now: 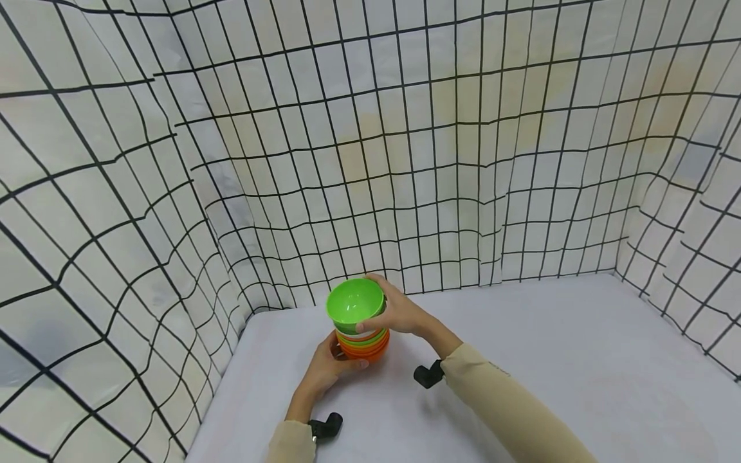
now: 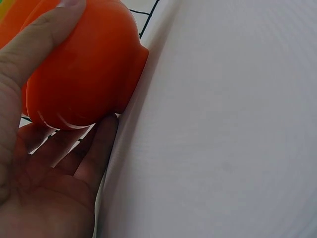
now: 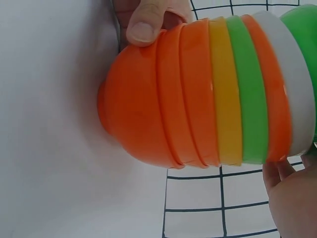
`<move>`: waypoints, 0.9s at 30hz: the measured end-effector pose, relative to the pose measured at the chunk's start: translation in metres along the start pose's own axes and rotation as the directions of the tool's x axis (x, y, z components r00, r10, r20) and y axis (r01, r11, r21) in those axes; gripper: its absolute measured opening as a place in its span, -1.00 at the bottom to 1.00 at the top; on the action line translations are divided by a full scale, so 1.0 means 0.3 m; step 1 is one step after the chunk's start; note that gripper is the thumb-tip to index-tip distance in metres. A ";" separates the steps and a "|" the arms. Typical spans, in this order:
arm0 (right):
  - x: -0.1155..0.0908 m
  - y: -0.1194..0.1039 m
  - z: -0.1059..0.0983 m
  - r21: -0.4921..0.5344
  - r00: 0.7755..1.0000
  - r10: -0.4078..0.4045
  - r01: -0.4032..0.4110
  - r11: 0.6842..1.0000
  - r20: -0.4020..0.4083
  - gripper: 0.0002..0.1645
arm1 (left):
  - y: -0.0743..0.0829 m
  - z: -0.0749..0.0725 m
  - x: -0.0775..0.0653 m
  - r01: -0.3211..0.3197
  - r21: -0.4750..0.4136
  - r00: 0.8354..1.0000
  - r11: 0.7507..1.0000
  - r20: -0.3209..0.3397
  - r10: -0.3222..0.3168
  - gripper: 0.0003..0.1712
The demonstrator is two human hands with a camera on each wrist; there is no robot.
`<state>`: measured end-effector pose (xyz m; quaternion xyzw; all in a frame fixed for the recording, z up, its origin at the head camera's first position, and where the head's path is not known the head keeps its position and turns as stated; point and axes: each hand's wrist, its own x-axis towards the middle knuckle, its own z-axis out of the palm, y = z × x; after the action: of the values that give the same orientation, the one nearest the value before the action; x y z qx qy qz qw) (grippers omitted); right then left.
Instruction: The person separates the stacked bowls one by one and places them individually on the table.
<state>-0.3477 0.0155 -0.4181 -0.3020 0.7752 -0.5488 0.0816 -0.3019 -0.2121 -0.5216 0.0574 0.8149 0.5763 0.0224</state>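
A nested stack of bowls [image 1: 367, 352] stands upright on the white table. In the right wrist view its lowest part is orange bowls [image 3: 133, 104], followed upward by a yellow bowl [image 3: 226, 94], a green one, an orange one and a white bowl [image 3: 290, 74]. A bright green bowl [image 1: 354, 301] tops the stack, its hollow facing up and tilted toward the head camera. My left hand [image 1: 325, 372] holds the lower orange bowls, thumb on the near side and fingers behind. My right hand [image 1: 399, 313] grips the top green bowl from the right, thumb in front, fingers at the far rim.
The white table [image 1: 550, 360] extends right and forward of the bowls. A white wall with a black grid [image 1: 428, 161] rises behind it and along both sides. Black wrist-worn devices [image 1: 327, 426] sit by both sleeves.
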 end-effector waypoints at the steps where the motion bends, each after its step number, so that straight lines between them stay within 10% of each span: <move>1: -0.003 -0.006 -0.003 0.000 1.000 -0.001 0.001 1.000 -0.003 0.21 | -0.001 -0.001 0.001 0.002 0.000 1.000 1.000 -0.002 -0.002 -0.02; 27: -0.143 -0.023 -0.169 0.126 0.980 -0.001 0.026 0.992 -0.197 0.26 | 0.006 0.002 0.001 -0.038 -0.050 0.999 0.998 -0.014 0.038 -0.03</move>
<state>-0.3338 0.0785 -0.4011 -0.2459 0.7407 -0.6250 0.0201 -0.3020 -0.2110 -0.5200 0.0684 0.7989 0.5975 0.0075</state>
